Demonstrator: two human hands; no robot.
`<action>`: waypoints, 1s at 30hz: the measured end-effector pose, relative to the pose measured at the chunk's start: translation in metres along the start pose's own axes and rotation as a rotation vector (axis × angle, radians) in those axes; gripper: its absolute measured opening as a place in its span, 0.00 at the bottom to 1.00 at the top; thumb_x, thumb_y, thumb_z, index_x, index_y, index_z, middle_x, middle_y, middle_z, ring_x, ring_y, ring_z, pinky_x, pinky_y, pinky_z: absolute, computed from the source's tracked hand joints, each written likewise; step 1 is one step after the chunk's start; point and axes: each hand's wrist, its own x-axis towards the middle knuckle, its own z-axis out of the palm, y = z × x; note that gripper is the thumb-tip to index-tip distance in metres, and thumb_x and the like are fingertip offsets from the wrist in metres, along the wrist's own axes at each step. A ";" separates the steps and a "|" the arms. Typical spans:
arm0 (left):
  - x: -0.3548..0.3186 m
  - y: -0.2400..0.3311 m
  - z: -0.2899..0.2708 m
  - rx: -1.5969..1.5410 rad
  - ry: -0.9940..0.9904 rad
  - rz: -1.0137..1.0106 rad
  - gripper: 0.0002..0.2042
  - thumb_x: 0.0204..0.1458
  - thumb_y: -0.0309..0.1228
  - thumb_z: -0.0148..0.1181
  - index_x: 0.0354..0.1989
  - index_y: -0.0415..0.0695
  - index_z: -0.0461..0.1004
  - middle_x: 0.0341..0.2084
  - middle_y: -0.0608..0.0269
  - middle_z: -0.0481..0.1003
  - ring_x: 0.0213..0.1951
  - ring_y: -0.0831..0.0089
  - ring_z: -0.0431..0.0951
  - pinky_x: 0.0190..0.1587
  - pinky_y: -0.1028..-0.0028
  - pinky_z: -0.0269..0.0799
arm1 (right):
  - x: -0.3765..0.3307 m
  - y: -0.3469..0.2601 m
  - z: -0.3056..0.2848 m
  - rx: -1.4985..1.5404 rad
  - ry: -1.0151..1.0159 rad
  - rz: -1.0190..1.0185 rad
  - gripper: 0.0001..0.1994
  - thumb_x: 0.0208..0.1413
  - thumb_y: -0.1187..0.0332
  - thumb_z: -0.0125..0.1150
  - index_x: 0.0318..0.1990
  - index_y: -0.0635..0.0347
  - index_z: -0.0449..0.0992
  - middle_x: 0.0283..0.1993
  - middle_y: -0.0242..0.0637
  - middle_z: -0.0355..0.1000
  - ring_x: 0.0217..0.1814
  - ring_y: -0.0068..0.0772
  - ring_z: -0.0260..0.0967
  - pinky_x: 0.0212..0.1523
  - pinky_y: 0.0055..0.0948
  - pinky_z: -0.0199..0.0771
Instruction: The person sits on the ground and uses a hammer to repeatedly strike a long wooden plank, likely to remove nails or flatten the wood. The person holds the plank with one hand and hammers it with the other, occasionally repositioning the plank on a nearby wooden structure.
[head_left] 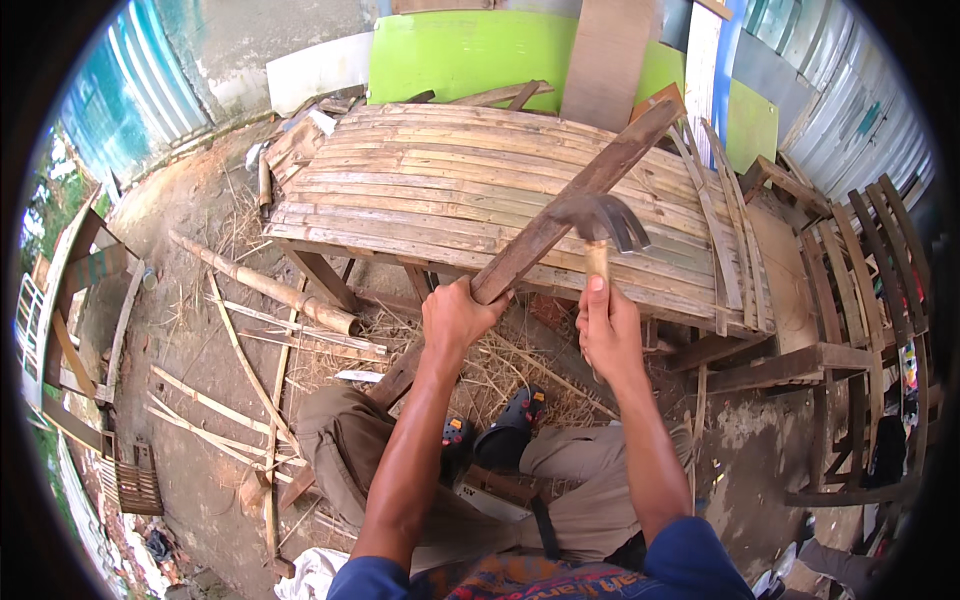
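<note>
My left hand [458, 318] is wrapped round a long dark wooden beam [590, 195]. The beam slants from beside my left leg up across the slatted bamboo bench [420, 175] to its far right. In my right hand [610, 335] is a claw hammer [597, 230], gripped by its pale wooden handle with the thumb laid along it. The dark metal head is up, its claw pointing right, and it overlaps the beam in view; whether they touch I cannot tell. Both hands are in front of the bench's near edge.
Bamboo strips [250, 370] and a thicker bamboo pole [265, 280] lie on the dirt floor at left, with straw between them. A slatted wooden chair [840, 340] stands at right. Behind the bench lean a green panel [470, 55] and a brown board [608, 65].
</note>
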 end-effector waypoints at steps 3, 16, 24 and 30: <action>0.002 -0.006 0.000 0.011 0.017 0.000 0.34 0.39 0.61 0.72 0.37 0.35 0.84 0.25 0.40 0.81 0.34 0.45 0.84 0.42 0.54 0.80 | 0.002 -0.005 0.002 0.018 0.065 -0.312 0.27 0.72 0.42 0.44 0.34 0.60 0.67 0.22 0.26 0.59 0.17 0.14 0.55 0.17 0.19 0.56; 0.001 -0.008 0.001 0.025 0.024 0.011 0.35 0.40 0.62 0.71 0.38 0.36 0.84 0.25 0.41 0.81 0.33 0.46 0.84 0.42 0.55 0.80 | -0.008 -0.041 -0.004 0.281 0.051 -0.224 0.27 0.71 0.42 0.45 0.35 0.60 0.68 0.21 0.27 0.61 0.19 0.17 0.58 0.18 0.21 0.58; -0.004 -0.016 0.014 0.033 0.068 0.035 0.35 0.39 0.63 0.71 0.34 0.36 0.84 0.23 0.42 0.81 0.32 0.46 0.84 0.40 0.54 0.80 | 0.004 0.011 -0.001 -0.036 0.032 -0.096 0.29 0.69 0.39 0.47 0.34 0.61 0.66 0.21 0.29 0.60 0.19 0.17 0.57 0.18 0.19 0.57; 0.003 -0.014 0.007 0.032 0.093 0.022 0.32 0.39 0.61 0.72 0.31 0.37 0.82 0.23 0.41 0.80 0.31 0.46 0.84 0.38 0.54 0.80 | -0.009 -0.021 0.010 0.293 0.096 -0.436 0.27 0.71 0.41 0.45 0.37 0.61 0.66 0.20 0.28 0.59 0.17 0.15 0.56 0.15 0.19 0.55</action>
